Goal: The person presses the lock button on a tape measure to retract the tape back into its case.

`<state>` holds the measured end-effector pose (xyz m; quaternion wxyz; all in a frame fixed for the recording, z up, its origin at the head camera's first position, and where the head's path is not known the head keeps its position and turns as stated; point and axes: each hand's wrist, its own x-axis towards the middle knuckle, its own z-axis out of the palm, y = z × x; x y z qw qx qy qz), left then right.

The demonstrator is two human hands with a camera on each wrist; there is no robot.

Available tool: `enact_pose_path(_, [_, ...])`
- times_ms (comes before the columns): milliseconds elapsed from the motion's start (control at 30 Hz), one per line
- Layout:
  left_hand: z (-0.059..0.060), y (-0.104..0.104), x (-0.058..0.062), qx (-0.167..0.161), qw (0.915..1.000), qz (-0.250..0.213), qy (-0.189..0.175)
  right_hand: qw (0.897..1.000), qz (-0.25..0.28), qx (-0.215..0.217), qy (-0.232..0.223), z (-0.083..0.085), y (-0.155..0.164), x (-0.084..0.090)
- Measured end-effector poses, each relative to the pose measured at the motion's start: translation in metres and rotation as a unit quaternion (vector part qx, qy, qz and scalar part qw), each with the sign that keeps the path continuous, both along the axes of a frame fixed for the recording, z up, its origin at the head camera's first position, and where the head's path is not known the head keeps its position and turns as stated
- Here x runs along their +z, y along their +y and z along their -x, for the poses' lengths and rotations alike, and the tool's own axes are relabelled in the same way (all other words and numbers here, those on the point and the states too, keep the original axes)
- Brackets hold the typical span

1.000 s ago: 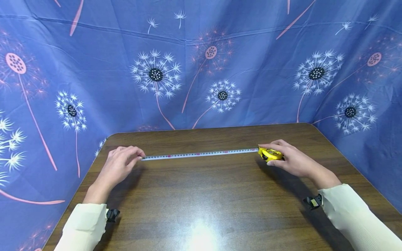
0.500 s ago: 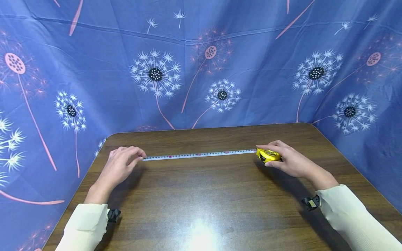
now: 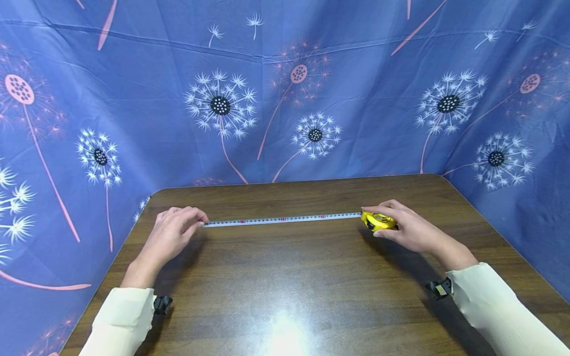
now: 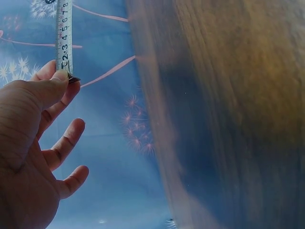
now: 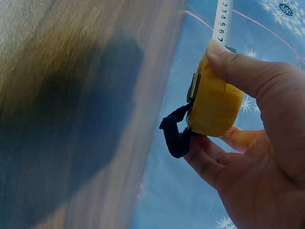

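Observation:
A yellow tape measure (image 3: 377, 222) is in my right hand (image 3: 416, 230), thumb and fingers gripping its case from both sides. From it a white numbered blade (image 3: 285, 219) runs straight leftward above the table. Between thumb and index finger, my left hand (image 3: 171, 235) pinches the blade's end; in the left wrist view the metal end hook (image 4: 73, 78) sticks out past the fingertips. That hand's other fingers (image 4: 71, 138) are spread apart from the blade. The right wrist view shows a black strap (image 5: 176, 136) and a metal clip (image 5: 194, 86) on the yellow case.
A brown wood-grain table (image 3: 249, 287) lies beneath both hands, its rounded back corners near the cloth. Blue dandelion-print cloth (image 3: 267, 99) hangs behind and along both sides. Both wrists carry small black cameras (image 3: 162, 304) below light sleeves.
My right hand has moved slightly left with the tape measure, and the stretch of blade between the hands is a little shorter. The left hand has shifted barely to the right.

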<state>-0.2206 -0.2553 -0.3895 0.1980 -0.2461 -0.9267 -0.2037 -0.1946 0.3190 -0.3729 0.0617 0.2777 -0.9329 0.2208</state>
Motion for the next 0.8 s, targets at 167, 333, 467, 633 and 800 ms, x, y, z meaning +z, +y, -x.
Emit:
enact_pose_path(167, [-0.0013,0.0006,-0.0002,-0.001,1.0000,0.000,0.006,1.000,-0.001,-0.002,-0.007,0.0003,-0.0008,-0.0016])
enact_pose_path(333, [-0.0027,0.0006,-0.0012,0.002,1.0000,0.002,0.003,1.000,-0.003,-0.007,-0.020,0.0013,-0.0016,-0.0033])
enact_pose_path(467, [-0.0037,0.0002,-0.0021,0.005,1.0000,0.002,-0.004,0.999,-0.006,-0.013,-0.033,0.0019,-0.0027,-0.0042])
enact_pose_path(633, [-0.0026,0.0004,-0.0017,0.005,1.0000,0.004,-0.005,0.999,-0.005,-0.017,-0.048,0.0014,-0.0040,-0.0009])
enact_pose_path(800, [-0.0002,0.0027,0.0003,0.002,1.0000,0.007,0.003,0.999,-0.001,-0.013,-0.041,0.0009,-0.0032,0.0015])
